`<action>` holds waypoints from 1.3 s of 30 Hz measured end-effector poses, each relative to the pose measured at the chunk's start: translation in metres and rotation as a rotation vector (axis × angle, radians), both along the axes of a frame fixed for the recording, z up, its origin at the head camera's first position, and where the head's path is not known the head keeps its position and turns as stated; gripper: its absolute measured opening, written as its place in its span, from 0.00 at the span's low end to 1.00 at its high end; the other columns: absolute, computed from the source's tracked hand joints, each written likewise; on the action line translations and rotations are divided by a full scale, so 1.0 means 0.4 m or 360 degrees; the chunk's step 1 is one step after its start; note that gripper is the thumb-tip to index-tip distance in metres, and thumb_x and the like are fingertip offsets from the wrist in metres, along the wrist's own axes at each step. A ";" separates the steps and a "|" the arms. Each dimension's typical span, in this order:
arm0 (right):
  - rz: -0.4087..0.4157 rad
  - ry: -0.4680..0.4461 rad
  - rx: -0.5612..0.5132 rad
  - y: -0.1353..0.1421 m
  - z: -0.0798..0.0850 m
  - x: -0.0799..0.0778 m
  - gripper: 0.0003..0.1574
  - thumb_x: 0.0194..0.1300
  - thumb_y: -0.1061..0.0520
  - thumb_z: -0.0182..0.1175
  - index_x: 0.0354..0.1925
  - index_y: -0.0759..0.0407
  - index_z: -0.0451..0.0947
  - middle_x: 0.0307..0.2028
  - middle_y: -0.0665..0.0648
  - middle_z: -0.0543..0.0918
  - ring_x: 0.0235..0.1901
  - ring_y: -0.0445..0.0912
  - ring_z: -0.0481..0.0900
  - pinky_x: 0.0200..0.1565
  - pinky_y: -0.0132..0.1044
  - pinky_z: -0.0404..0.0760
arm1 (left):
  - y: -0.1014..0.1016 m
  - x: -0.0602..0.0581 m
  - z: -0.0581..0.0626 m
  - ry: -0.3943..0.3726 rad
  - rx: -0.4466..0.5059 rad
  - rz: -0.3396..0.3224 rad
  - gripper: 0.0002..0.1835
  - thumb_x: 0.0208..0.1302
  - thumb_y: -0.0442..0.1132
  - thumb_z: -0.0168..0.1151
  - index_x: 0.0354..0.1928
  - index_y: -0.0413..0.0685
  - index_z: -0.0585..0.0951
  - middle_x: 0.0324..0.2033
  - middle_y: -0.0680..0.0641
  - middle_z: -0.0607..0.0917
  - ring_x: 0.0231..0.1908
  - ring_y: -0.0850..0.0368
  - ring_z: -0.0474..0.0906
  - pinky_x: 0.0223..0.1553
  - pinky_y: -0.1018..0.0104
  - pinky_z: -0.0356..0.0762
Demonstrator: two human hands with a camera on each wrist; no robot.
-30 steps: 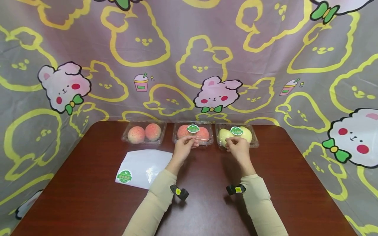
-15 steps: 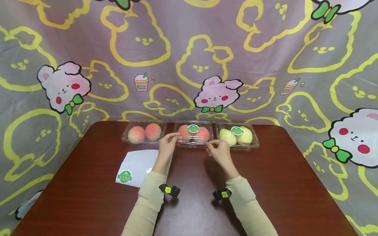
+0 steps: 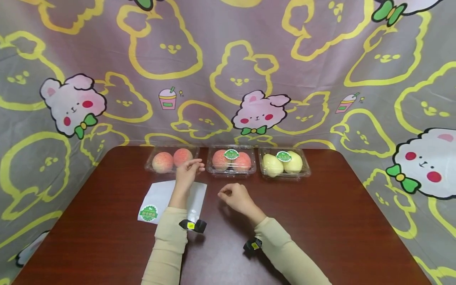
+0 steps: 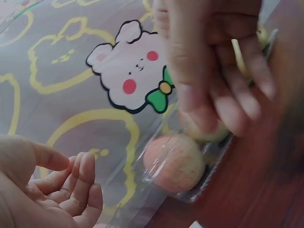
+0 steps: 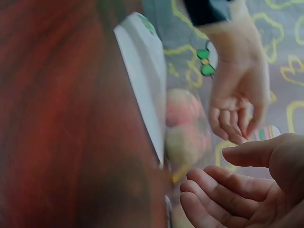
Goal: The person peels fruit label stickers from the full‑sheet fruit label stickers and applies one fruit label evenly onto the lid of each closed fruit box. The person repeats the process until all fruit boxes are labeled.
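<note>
My left hand (image 3: 186,177) hovers over the upper part of a white sheet (image 3: 156,194), its fingers loosely bent and holding nothing. The sheet bears one round green sticker (image 3: 148,213) at its lower left. Just behind that hand stands a clear plastic box with two peaches (image 3: 162,162), with no sticker on its lid. My right hand (image 3: 238,198) is above the table right of the sheet, fingers loosely curled; the right wrist view shows nothing between thumb and fingers (image 5: 228,190). Two more clear boxes carry green stickers: the middle one holds peaches (image 3: 242,161), the right one yellow-green pears (image 3: 273,165).
The three boxes line the back edge of a dark brown table (image 3: 320,221). Behind them hangs a patterned curtain (image 3: 199,51), which also covers both sides. Each wrist wears a black camera band (image 3: 192,225).
Both hands have moved left and apart from the middle and right boxes. The right hand has also come nearer the person. The left hand now covers part of the sheet.
</note>
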State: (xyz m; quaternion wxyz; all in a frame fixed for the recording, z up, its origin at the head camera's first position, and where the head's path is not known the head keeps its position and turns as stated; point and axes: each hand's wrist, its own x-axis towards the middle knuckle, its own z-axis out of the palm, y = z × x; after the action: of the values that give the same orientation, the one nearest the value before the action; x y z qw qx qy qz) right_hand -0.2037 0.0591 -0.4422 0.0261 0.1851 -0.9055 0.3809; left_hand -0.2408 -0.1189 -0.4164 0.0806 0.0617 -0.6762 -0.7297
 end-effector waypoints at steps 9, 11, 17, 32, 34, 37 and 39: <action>0.0153 0.0047 0.0083 -0.055 -0.019 0.019 0.10 0.61 0.57 0.63 0.39 0.62 0.84 0.35 0.58 0.89 0.34 0.46 0.84 0.39 0.33 0.80 | -0.059 0.006 0.012 -0.0073 -0.0058 0.0035 0.18 0.71 0.32 0.48 0.56 0.25 0.74 0.21 0.64 0.81 0.25 0.75 0.79 0.36 0.79 0.79; 0.0175 0.0073 0.0125 -0.066 -0.025 0.021 0.12 0.61 0.56 0.63 0.41 0.62 0.83 0.37 0.57 0.89 0.37 0.48 0.85 0.43 0.36 0.81 | -0.073 0.005 0.012 -0.0096 -0.0067 0.0069 0.18 0.70 0.32 0.48 0.56 0.26 0.74 0.21 0.64 0.81 0.25 0.75 0.79 0.37 0.77 0.80; 0.0248 0.0124 0.0194 -0.099 -0.028 0.029 0.16 0.60 0.56 0.64 0.45 0.64 0.82 0.43 0.60 0.88 0.46 0.52 0.85 0.52 0.42 0.81 | -0.108 0.006 0.015 -0.0105 -0.0022 0.0111 0.18 0.70 0.32 0.47 0.56 0.25 0.73 0.20 0.67 0.81 0.25 0.77 0.79 0.37 0.81 0.79; 0.0183 0.0148 0.0400 -0.169 -0.047 0.023 0.38 0.54 0.46 0.69 0.55 0.69 0.73 0.54 0.65 0.80 0.57 0.56 0.77 0.62 0.44 0.74 | -0.167 0.031 0.035 -0.0149 0.0049 0.0226 0.20 0.72 0.35 0.46 0.61 0.30 0.72 0.20 0.68 0.82 0.27 0.77 0.80 0.41 0.80 0.80; 0.0173 0.0133 0.0438 -0.177 -0.049 0.019 0.45 0.53 0.45 0.70 0.59 0.71 0.69 0.57 0.66 0.78 0.60 0.56 0.75 0.66 0.45 0.71 | -0.169 0.031 0.035 -0.0154 0.0048 0.0226 0.20 0.72 0.35 0.46 0.61 0.30 0.71 0.20 0.69 0.82 0.27 0.77 0.80 0.40 0.81 0.80; 0.0182 0.0140 0.0517 -0.186 -0.049 0.012 0.47 0.51 0.44 0.72 0.58 0.73 0.68 0.56 0.66 0.78 0.61 0.56 0.74 0.69 0.44 0.67 | -0.168 0.031 0.036 -0.0157 0.0046 0.0222 0.20 0.73 0.35 0.46 0.61 0.30 0.71 0.20 0.69 0.82 0.27 0.77 0.80 0.41 0.81 0.79; 0.0177 0.0116 0.0569 -0.192 -0.048 0.009 0.49 0.49 0.43 0.73 0.58 0.73 0.68 0.57 0.67 0.77 0.62 0.57 0.74 0.70 0.44 0.66 | -0.168 0.030 0.036 -0.0151 0.0051 0.0222 0.20 0.73 0.35 0.46 0.61 0.29 0.71 0.20 0.69 0.82 0.27 0.77 0.80 0.41 0.81 0.80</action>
State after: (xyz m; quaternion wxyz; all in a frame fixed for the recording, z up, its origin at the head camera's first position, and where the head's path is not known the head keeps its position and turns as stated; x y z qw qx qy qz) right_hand -0.2000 -0.0175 -0.4616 0.0044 0.2503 -0.9456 0.2077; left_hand -0.2286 -0.1859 -0.4018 0.0979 0.1443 -0.6615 -0.7294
